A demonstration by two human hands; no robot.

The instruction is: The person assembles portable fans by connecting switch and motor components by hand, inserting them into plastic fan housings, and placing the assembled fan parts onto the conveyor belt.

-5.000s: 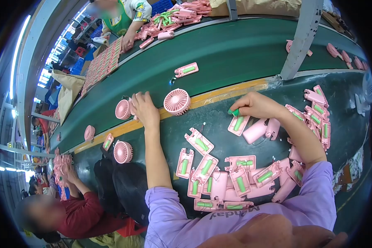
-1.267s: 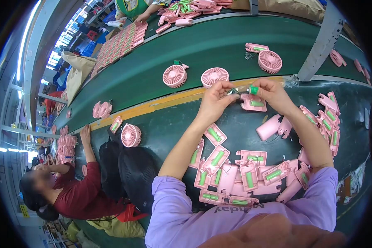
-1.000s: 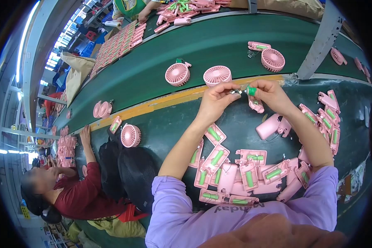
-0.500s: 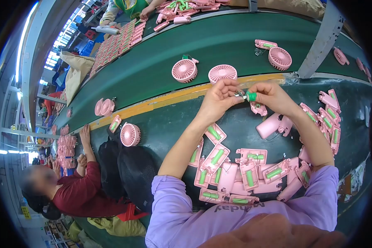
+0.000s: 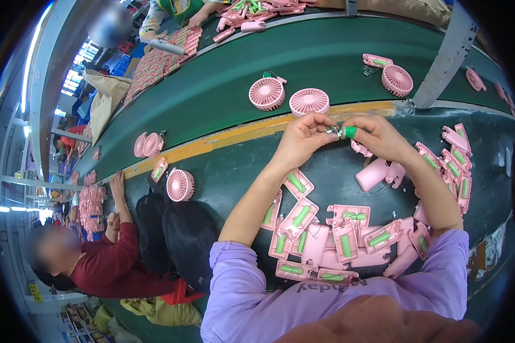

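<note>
Both hands meet near the yellow strip at the belt's near edge. Between finger and thumb my left hand (image 5: pixel 310 137) pinches a small metallic connector end. My right hand (image 5: pixel 377 136) grips a small green part (image 5: pixel 349 132), touching the piece in the left fingers; fine detail is too small to tell. Just beyond the left hand lies a round pink fan head (image 5: pixel 309 102). Below the right hand are a partly hidden pink shell (image 5: pixel 361 149) and a closed pink handle (image 5: pixel 372 175). Several pink shells with green cells (image 5: pixel 345 242) lie between my forearms.
A green conveyor belt (image 5: pixel 212 86) carries more pink fan heads (image 5: pixel 267 94). More shells (image 5: pixel 455 166) are heaped at right. A metal post (image 5: pixel 446 60) stands at upper right. Black bags (image 5: pixel 186 240) and a person in a dark red sleeve (image 5: pixel 111 257) are at left; another works across the belt.
The fan heads on the belt have shifted slightly right. Across the belt, the co-worker's hand and pale tool have moved right and down. My hands have barely moved.
</note>
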